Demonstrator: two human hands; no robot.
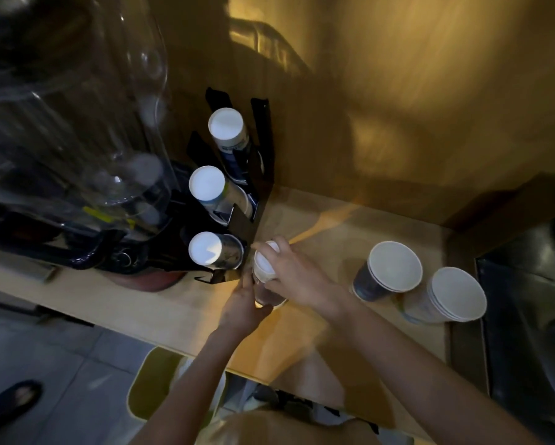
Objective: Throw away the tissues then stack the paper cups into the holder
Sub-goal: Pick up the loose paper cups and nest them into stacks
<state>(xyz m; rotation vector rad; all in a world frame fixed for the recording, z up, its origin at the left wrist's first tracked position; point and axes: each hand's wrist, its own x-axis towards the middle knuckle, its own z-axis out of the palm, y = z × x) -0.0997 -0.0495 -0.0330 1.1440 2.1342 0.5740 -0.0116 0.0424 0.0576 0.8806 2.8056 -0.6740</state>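
So both hands are on the same little stack of paper cups (264, 271), which sits upside down on the wooden counter (333, 226) right at the front corner of the black cup holder (237, 220). The right hand (297, 277) is wrapped over the top and side of it, and the left hand (244, 308) pinches it low near the rim, so both are closed on that stack.

The holder already has 3 columns of inverted cups, white bottoms facing up, leaning back toward the wall. The nearest column (207, 252) is just left of the held stack, nearly touching it.

That's the bit that matters, I think: the stack's long axis runs roughly upright while the holder's slots tilt up and away, so it probably needs tipping to match before it slides in. Both hands are about equally close, the left a touch nearer the holder.

2 more stacks wait rim-up on the right, a dark blue one (388, 271) and a white one (449, 295). No tissues visible on the counter. A yellow-rimmed bin (141, 380) sits below.
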